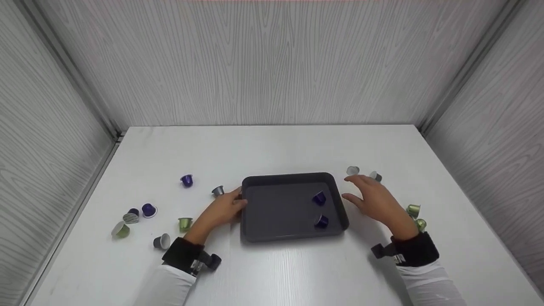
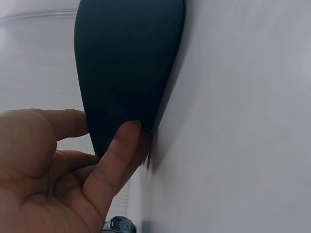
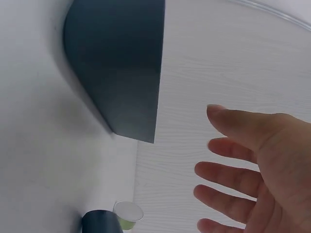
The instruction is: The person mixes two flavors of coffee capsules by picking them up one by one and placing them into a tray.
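Grey tray point(image 1: 278, 210) lies long axis sideways; left grip point(image 1: 227, 207) pinches its end; right grip point(image 1: 375, 200) hovers spread.

Dark grey tray point(image 1: 278, 212), plain, at centre; purple capsules point(image 1: 321, 221) in its right half. Light green capsule point(image 1: 185, 224), lower left; capsule lid point(image 1: 131, 218), far left, pale with dark stripes. Back wall point(image 1: 272, 63), top: light grey, wood-grain pattern. Side walls point(image 1: 46, 127), left and right: similar grey grain. Tabletop point(image 1: 272, 276): white. Sleeves point(image 1: 429, 282), lower edge: white; wristbands point(image 1: 418, 250): black.
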Demonstrator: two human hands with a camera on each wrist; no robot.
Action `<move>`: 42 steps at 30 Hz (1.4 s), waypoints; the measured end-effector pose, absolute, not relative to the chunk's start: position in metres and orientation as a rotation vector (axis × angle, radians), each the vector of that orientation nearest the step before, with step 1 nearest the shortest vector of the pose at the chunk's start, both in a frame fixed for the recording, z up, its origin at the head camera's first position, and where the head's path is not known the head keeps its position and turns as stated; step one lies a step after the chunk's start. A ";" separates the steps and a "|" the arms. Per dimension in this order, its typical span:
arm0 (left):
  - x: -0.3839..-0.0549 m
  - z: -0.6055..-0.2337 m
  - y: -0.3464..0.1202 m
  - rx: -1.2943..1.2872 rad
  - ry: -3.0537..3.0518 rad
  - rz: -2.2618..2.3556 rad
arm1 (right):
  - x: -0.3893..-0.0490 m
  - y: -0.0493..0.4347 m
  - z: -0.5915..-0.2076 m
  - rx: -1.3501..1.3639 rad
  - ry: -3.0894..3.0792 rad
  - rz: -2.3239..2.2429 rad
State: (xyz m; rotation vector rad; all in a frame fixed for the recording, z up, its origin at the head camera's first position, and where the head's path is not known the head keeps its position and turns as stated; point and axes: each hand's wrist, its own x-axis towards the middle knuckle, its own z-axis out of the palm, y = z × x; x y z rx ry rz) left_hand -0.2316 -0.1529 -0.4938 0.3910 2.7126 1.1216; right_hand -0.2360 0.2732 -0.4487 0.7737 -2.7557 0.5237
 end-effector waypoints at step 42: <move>-0.227 -0.487 -0.145 0.328 2.753 1.138 | -0.339 0.291 -0.443 0.455 -3.441 0.488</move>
